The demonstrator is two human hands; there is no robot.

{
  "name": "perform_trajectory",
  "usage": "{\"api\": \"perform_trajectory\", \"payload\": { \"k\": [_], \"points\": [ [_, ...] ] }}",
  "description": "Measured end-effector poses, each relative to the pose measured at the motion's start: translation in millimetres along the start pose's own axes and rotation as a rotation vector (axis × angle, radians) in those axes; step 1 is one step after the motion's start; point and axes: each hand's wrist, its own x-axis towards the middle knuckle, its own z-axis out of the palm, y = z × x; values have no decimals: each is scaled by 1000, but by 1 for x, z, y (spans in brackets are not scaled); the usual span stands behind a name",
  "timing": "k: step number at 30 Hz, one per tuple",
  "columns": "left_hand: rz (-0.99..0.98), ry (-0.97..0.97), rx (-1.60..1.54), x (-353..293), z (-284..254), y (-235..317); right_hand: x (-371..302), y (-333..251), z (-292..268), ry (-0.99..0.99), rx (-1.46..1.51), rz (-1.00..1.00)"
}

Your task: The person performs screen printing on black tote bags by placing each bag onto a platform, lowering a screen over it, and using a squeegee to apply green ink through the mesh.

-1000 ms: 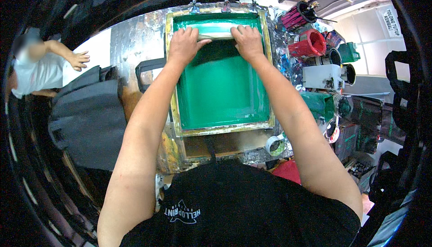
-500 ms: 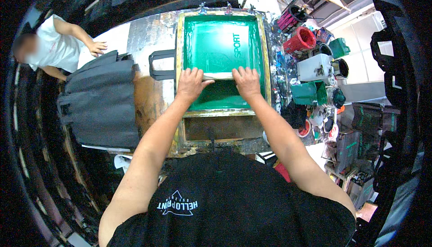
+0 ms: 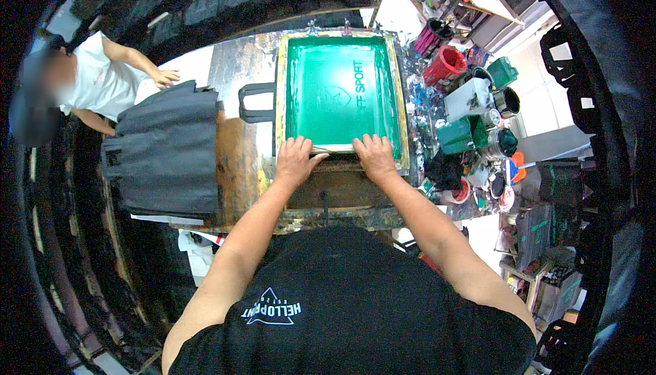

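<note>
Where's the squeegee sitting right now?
In the head view, the squeegee lies along the near edge of the green printing screen, between the left hand and right hand.

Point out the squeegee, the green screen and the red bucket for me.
squeegee [image 3: 336, 148], head view, on the pale strip between the two hands.
green screen [image 3: 339, 88], head view, on the middle of the mesh.
red bucket [image 3: 444, 64], head view, on its side wall.

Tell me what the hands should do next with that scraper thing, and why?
Probably lift the squeegee off. Left hand and right hand hold it at the near edge of the green screen, so the pull looks finished.
</note>
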Motion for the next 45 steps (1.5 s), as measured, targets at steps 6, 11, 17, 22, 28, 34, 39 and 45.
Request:
{"api": "perform_trajectory", "payload": {
  "k": [6, 11, 17, 22, 28, 34, 39, 45],
  "points": [
    [-69, 100, -109, -26, -19, -16, -3, -6, -16, 51, 87, 83],
    [-436, -108, -57, -75, 4, -51, -14, -43, -11, -28, 257, 275],
    [-412, -178, -65, -71, 24, -71, -17, -38, -12, -53, 277, 233],
    [-427, -126, -137, -69, 16, -65, -12, -32, -25, -60, 318, 226],
    [-441, 7, -443, -75, 1, -62, 11, -20, -71, -31, 358, 210],
    [-420, 218, -618, -37, -51, -40, 47, 3, -128, 84, 315, 183],
    [-458, 454, -894, 31, -119, -21, 99, 30, -188, 257, 209, 132],
    [-456, 645, -920, 119, -175, -4, 204, 71, -226, 487, -1, 158]
  ]
}}
